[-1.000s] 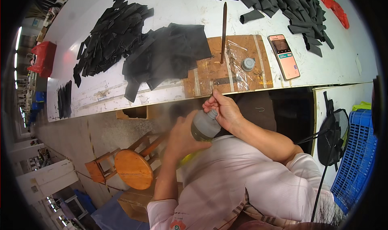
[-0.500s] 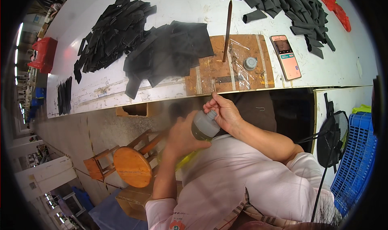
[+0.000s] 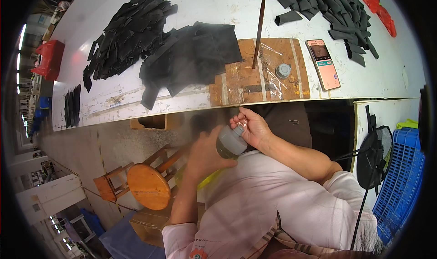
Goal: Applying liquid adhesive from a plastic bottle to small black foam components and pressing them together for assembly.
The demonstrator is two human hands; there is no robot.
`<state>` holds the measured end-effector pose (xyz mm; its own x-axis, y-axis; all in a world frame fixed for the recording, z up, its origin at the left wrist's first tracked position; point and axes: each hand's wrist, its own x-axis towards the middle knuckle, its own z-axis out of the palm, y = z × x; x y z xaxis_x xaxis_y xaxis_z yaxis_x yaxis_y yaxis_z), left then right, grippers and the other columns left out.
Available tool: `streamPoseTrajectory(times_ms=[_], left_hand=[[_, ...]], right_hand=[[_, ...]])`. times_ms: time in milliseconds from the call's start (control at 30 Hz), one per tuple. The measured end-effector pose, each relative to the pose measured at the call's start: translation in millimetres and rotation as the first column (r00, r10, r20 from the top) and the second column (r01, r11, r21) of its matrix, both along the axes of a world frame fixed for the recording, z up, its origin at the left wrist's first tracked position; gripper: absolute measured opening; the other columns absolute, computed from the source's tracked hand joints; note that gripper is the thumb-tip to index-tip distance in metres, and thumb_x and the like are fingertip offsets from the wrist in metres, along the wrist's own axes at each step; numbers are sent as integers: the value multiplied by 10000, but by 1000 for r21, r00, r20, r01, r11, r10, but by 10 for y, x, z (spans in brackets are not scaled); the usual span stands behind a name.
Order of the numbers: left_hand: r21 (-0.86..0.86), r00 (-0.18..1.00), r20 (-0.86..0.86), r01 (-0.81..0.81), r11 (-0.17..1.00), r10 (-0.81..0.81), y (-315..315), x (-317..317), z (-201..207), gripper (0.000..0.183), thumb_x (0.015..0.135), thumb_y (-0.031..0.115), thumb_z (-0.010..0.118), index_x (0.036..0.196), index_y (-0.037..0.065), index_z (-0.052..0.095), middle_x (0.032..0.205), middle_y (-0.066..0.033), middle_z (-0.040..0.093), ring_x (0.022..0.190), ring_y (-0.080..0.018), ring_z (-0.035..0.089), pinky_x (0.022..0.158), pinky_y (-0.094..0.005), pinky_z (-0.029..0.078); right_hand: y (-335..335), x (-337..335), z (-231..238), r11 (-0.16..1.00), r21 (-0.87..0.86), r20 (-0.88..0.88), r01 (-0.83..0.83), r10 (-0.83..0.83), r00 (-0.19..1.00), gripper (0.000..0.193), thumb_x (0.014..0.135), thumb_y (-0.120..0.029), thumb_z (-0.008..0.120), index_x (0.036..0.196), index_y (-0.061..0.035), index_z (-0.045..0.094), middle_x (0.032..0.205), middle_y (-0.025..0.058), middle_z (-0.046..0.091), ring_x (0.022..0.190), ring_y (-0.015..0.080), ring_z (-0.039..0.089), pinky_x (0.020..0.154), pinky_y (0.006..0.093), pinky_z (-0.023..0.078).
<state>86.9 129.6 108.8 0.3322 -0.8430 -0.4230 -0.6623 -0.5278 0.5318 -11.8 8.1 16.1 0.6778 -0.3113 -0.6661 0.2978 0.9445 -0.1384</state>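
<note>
My left hand (image 3: pixel 199 152) is wrapped round a bottle (image 3: pixel 232 141) with a grey top and a yellow-green body, tilted so its narrow mouth points to my right hand (image 3: pixel 256 128). That right hand is cupped at the mouth with its fingers curled in. Small whitish, shiny glints show in its palm, perhaps liquid; I cannot make out what they are. Above the hands, a taped brown board (image 3: pixel 236 83) lies at the table's near edge. On it sits a round grey cap (image 3: pixel 283 71), and a dark, thin rod (image 3: pixel 258 36) stands upright there.
On the white table (image 3: pixel 205 8) are piles of black fabric pieces (image 3: pixel 127 36), grey-black tubes (image 3: pixel 318 8), a phone (image 3: pixel 323 64) and a red bag (image 3: pixel 48 61). A wooden stool (image 3: pixel 149 186) stands at left; a blue crate (image 3: pixel 400 177) and black bag (image 3: pixel 373 154) are at right.
Whitish glints now show in my right palm by the bottle's mouth. The bottle has tilted slightly towards that hand; both hands stay nearly in place.
</note>
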Motion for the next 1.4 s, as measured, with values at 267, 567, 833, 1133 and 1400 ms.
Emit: streamPoseTrajectory(times_ms=[267, 567, 833, 1133, 1400], left_hand=[[-128, 989, -147, -11, 992, -8, 175, 54, 61, 912, 449, 283, 763, 1256, 174, 352, 1039, -170, 460, 944, -357, 486, 810, -402, 404], [-239, 967, -252, -80, 968, 17, 488, 157, 10, 912, 453, 259, 767, 1257, 145, 351, 1046, -169, 448, 963, -362, 466, 837, -392, 387], [-257, 972, -235, -70, 964, 8, 374, 129, 7, 886, 464, 264, 752, 1252, 164, 361, 1013, -165, 448, 920, -370, 472, 818, -395, 392], [-163, 958, -261, -168, 972, 122, 536, 197, -58, 859, 479, 264, 737, 1249, 204, 361, 1034, -152, 432, 916, -375, 463, 813, -410, 398], [-159, 955, -281, -138, 978, 89, 460, 165, -75, 861, 476, 265, 732, 1247, 197, 356, 1025, -153, 429, 910, -379, 460, 822, -415, 394]], right_hand=[[-71, 0, 62, 999, -10, -259, -32, 28, 965, 248, 848, -176, 494, 634, -61, 449, 562, 41, 429, 457, 140, 419, 400, 237, 391], [-553, 708, 1512, 662, -696, -89, -277, 304, 949, 389, 860, -252, 483, 514, -130, 352, 430, -28, 311, 356, 76, 291, 308, 209, 188], [-1030, 2445, 1305, -518, -704, -493, -485, -134, 860, 368, 821, -258, 449, 692, 63, 577, 697, 269, 565, 725, 445, 544, 702, 427, 444], [-468, 2289, 2106, -100, -980, 157, 170, 125, 980, 392, 818, -254, 512, 494, -40, 453, 456, 43, 426, 387, 126, 378, 389, 262, 296], [-591, 2402, 1399, -513, -787, -446, -344, 88, 891, 349, 800, -270, 518, 643, 36, 579, 657, 253, 551, 669, 391, 561, 635, 412, 449]])
